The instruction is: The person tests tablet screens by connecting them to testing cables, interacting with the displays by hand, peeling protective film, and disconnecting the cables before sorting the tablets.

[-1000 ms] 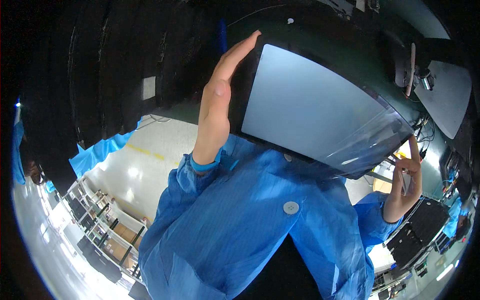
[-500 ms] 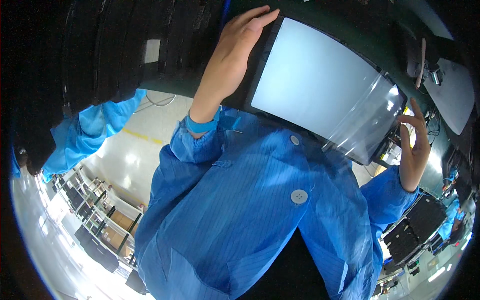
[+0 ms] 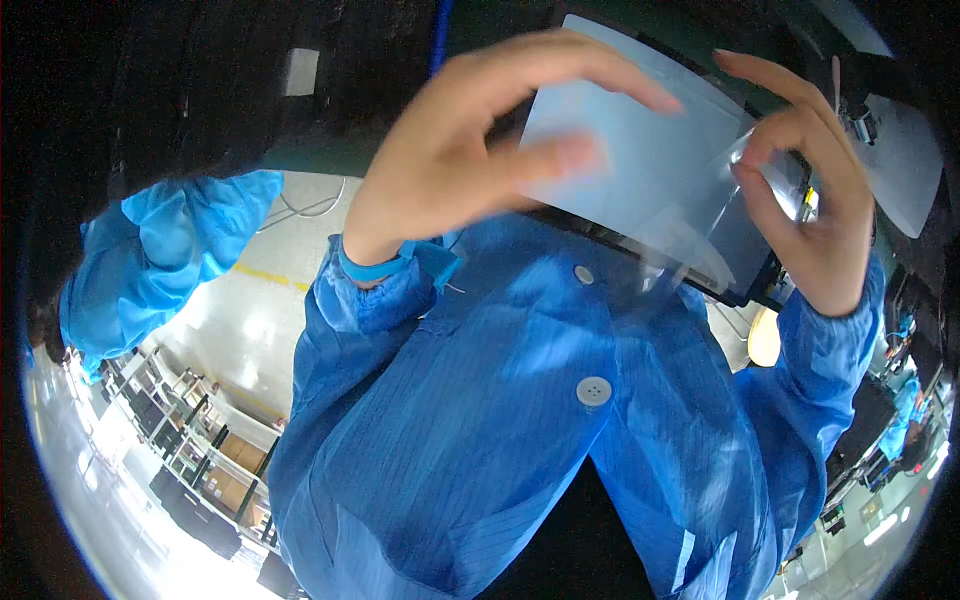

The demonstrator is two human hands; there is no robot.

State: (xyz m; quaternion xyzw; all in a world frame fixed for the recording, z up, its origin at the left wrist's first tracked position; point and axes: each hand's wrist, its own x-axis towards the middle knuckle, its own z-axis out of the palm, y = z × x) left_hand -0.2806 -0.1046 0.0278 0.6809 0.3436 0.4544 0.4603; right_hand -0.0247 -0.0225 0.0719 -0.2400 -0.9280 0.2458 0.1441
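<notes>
A flat screen panel (image 3: 625,170) with a pale lit face and dark frame lies in front of me, against my blue coat. Clear film (image 3: 725,215) covers its right part, wrinkled and shiny along its edge. My right hand (image 3: 815,190) pinches that film near the panel's upper right, thumb and index finger together, the other fingers raised. Over the left part of the panel hovers my left hand (image 3: 470,150), smeared by motion, its thumb and fingers apart with nothing between them. A blue band (image 3: 375,268) circles my left wrist.
At the far right is a grey plate (image 3: 905,165) with a metal fitting (image 3: 862,125) beside it. A person's light-blue sleeve (image 3: 190,240) shows on the left. Shelves with boxes (image 3: 235,465) stand on the lower left. A yellow round object (image 3: 764,338) sits below my right forearm.
My left hand has left the panel's upper left edge and swung right over its face. My right hand has moved up and left from the right edge and now pinches the film.
</notes>
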